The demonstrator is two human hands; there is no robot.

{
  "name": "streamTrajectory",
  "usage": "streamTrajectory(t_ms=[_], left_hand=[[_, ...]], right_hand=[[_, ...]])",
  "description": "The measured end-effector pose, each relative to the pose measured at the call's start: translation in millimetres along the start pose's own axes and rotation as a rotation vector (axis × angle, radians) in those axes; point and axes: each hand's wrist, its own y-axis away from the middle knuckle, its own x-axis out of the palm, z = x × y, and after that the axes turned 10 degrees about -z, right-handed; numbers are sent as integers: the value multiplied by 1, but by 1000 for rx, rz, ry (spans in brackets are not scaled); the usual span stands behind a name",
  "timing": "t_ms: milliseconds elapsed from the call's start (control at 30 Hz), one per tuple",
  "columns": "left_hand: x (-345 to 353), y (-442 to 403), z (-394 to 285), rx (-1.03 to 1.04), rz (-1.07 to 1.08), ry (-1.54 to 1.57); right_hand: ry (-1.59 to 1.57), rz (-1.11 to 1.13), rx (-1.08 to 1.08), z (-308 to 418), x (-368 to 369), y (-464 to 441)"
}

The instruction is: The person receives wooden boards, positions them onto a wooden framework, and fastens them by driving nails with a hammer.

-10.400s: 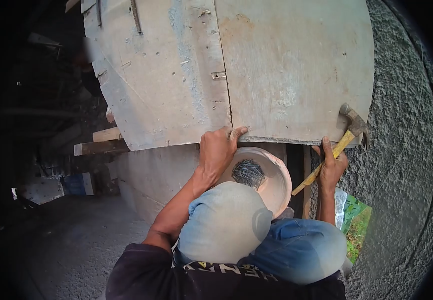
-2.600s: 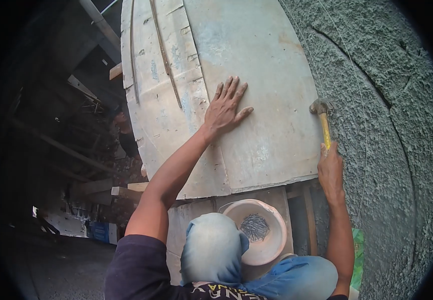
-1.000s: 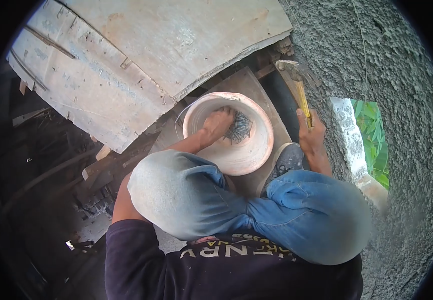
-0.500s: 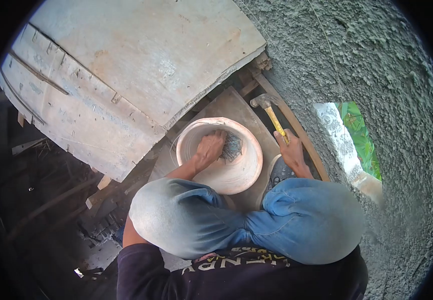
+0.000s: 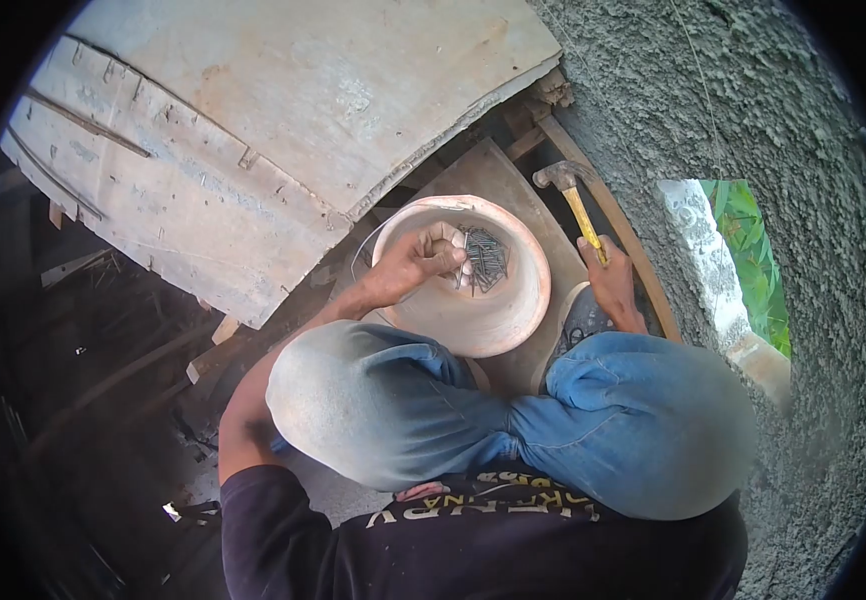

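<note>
A whitish bucket [image 5: 423,330] with a reddish rim stands between my feet, and a pile of nails [image 5: 488,262] lies on its bottom. My left hand [image 5: 421,264] is inside the bucket's mouth at the left of the pile, fingers curled and pinched together around what look like nails; how many is hidden. At the right of the bucket, my right hand [image 5: 613,282] grips the yellow handle of a claw hammer [image 5: 581,208]. The hammer's metal head points up and away from me.
A large worn board [image 5: 283,110] slopes across the upper left. The bucket rests on a flat panel [image 5: 473,170], with a wooden beam [image 5: 608,205] beyond the hammer. A rough cement wall [image 5: 823,200] with an opening [image 5: 748,250] rises at right. Dark gaps and timber lie below left.
My left hand has lifted off the nails and drawn back slightly, its fingers now pinched. My right hand still holds the hammer. The whole view has shifted a little.
</note>
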Motion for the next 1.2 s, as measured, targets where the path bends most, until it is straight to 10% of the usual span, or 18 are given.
streamTrajectory(t_ms=[267, 333, 500, 800, 867, 1200], left_hand=[[0, -12, -124, 281, -223, -213], [-5, -9, -136, 208, 23, -326], [7, -9, -52, 108, 287, -1007], [26, -64, 56, 176, -114, -1370], [19, -70, 73, 726, 18, -1420], [28, -67, 65, 929, 270, -1636]], right_hand=[[4, 2, 17, 8, -8, -10], [-18, 58, 15, -1, -7, -7], [-12, 70, 26, 5, -9, 3], [4, 41, 3, 6, -5, -5], [12, 37, -14, 6, -6, -5], [-10, -3, -30, 32, -18, 0]])
